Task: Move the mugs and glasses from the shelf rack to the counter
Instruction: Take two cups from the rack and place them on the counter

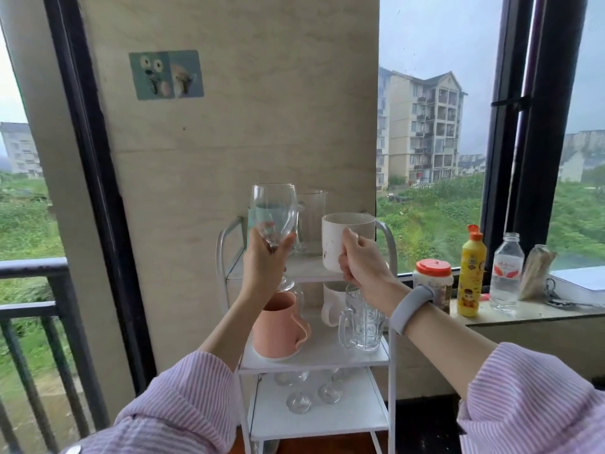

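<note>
The wine glass (273, 213) stood upright above the shelf rack (388, 257), its bowl base and stem pinched in the curled fingers of the left hand (263, 262). The right hand (361, 265) clasped the handle of a white mug (340, 240) by the top shelf. A pink mug (278, 326) and a clear glass mug (361, 321) sat on the middle shelf; both looked empty.

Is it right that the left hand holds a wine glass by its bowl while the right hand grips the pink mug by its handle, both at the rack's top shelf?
Not quite. In the head view the right hand grips the white mug, not the pink mug, which stands on the middle shelf. The left hand does hold the wine glass by its bowl, at the top shelf.
</note>
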### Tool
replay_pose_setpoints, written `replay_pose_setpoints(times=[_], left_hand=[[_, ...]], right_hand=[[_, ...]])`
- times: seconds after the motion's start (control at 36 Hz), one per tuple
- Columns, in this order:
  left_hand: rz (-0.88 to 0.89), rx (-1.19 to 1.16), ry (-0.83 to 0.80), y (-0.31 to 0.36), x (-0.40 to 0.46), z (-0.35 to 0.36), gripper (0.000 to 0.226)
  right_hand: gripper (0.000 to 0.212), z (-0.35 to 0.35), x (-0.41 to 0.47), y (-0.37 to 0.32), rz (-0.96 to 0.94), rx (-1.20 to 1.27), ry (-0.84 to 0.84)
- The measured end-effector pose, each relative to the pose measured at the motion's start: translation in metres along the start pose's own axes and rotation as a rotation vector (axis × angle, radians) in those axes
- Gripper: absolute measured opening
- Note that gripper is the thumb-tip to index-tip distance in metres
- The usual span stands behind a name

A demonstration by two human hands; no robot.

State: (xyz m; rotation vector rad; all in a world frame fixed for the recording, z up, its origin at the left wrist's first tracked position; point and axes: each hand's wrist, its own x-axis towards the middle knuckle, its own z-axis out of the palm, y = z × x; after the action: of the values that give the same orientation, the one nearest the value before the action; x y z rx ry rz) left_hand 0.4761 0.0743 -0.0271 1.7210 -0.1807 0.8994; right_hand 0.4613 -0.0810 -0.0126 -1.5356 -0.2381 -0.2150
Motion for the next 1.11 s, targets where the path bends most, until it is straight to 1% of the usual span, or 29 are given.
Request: replay_pose_setpoints(times=[0.14,0.19,0.25,0.33,0.47,0.58,0.67,0.75,0.86,0.97,1.11], left_hand=[[0.02,-0.014,0.009,0.012,-0.017,-0.011,0.03],[0.024,-0.026,0.001,0.014,-0.031,-0.016,0.026],[0.017,-0.07,-0.025,0.015,-0.049,-0.022,0.024],[-0.04,-0.137,-0.075,0.01,-0.077,-0.025,0.025],[-0.039,-0.076,-0.121,-0.01,-0.126,-0.023,0.033],[-0.075,-0.043,-0.261,-0.027,-0.166,-0.01,0.034],[-0.154,-0.033,-0.344,-0.036,-0.194,0.007,0.03],[-0.191,-0.058,-0.41,-0.035,-0.221,0.029,0.03],[-0.218,-0.096,-0.548,-0.024,-0.258,0.07,0.028],[-0.21,-0.118,-0.717,0.004,-0.305,0.123,0.033],[-0.214,-0.144,-0.896,0.056,-0.377,0.2,0.037]], right_hand=[[0.042,-0.004,-0.016,0.01,-0.206,-0.105,0.058],[0.042,-0.008,-0.027,0.016,-0.3,-0.136,0.084],[0.041,-0.014,-0.041,0.023,-0.382,-0.128,0.104],[0.041,-0.022,-0.066,0.036,-0.419,-0.082,0.128],[0.043,-0.034,-0.11,0.064,-0.376,-0.04,0.211],[0.042,-0.049,-0.147,0.093,-0.259,-0.011,0.271],[0.041,-0.071,-0.175,0.117,-0.158,-0.059,0.335],[0.042,-0.104,-0.202,0.138,-0.07,-0.112,0.395],[0.048,-0.158,-0.246,0.156,-0.003,-0.221,0.502],[0.047,-0.22,-0.294,0.159,0.086,-0.288,0.656],[0.048,-0.301,-0.368,0.146,0.078,-0.365,0.812]])
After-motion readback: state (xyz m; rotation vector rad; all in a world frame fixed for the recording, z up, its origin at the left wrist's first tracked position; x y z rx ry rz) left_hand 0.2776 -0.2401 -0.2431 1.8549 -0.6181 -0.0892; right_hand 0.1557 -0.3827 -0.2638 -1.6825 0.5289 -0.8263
